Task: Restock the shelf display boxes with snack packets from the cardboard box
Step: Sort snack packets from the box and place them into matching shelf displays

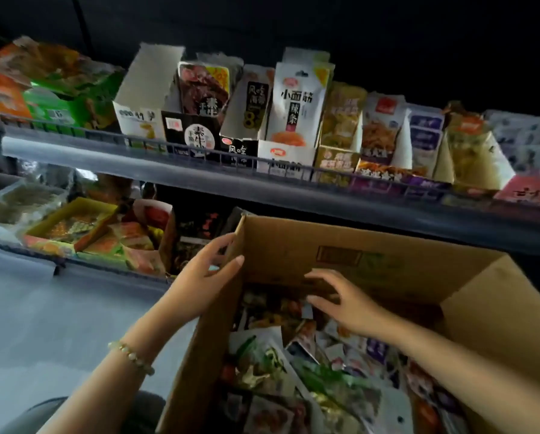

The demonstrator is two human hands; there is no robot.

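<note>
While left hand grips cardboard box rim, right hand hovers over snack packets, fingers spread, empty. Pick step; next: pinch one.

I see the cardboard box nearest me, snack packets heaped in it. Behind and above it, display boxes stand in a row on the upper shelf; the lower shelf lies to its left.
</note>
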